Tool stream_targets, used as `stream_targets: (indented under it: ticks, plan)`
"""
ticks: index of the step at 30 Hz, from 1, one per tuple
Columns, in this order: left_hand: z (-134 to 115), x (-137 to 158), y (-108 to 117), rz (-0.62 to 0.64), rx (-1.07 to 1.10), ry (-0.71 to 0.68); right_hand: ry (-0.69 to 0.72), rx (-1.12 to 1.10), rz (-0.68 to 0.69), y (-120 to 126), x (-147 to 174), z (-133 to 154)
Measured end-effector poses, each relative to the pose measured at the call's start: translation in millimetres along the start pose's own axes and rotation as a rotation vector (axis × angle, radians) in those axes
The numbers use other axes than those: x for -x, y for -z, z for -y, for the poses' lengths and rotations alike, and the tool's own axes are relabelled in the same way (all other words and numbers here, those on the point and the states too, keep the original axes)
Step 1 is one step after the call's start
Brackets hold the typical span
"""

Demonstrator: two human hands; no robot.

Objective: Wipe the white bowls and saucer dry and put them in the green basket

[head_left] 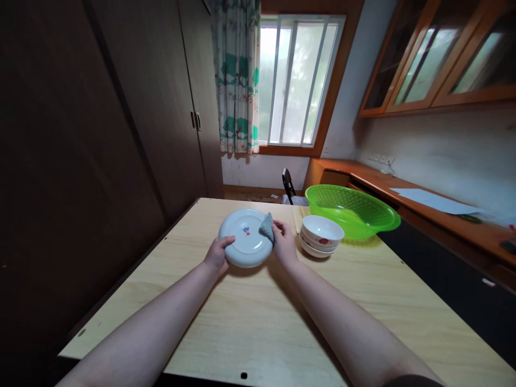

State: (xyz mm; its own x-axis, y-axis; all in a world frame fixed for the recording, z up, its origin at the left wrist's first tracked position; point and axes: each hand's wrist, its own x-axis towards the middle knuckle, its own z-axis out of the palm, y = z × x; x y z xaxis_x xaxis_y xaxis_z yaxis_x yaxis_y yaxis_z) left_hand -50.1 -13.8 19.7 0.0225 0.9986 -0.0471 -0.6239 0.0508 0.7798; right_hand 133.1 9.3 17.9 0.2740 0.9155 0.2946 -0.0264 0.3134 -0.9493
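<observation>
A white plate [244,252] with a small blue and red mark at its middle is held over the wooden table [250,322], its underside seemingly toward me. My left hand [218,255] grips the plate's left edge, thumb on the face, other fingers hidden beneath. Pinched in my right hand [284,240] is a grey-green cloth [267,226], pressed on the plate's right rim. Just right of that hand stands a stack of white bowls [321,236] with a red pattern.
Behind the bowls a green plastic basket [350,209] stands at the table's far right corner. Chopsticks [297,217] lie beside the bowls. A dark wardrobe [161,107] borders the left, a brown desk [363,174] the right. Past the far edge is a folding chair [288,185].
</observation>
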Motion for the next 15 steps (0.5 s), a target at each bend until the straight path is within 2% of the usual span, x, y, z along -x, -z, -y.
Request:
stream_targets:
  ticks: [6, 11, 15]
  plan:
    - [-0.7, 3.0, -1.4, 0.058, -0.054, -0.050, -0.155, 0.009, -0.034, -6.7, -0.2, -8.7]
    - [0.1, 1.3, 0.9, 0.038, -0.026, -0.028, -0.133, 0.059, -0.024, -7.8, 2.7, -14.0]
    - [0.2, -3.6, 3.9, -0.045, 0.009, -0.030, -0.068, 0.074, 0.057, -11.7, 8.5, -18.2]
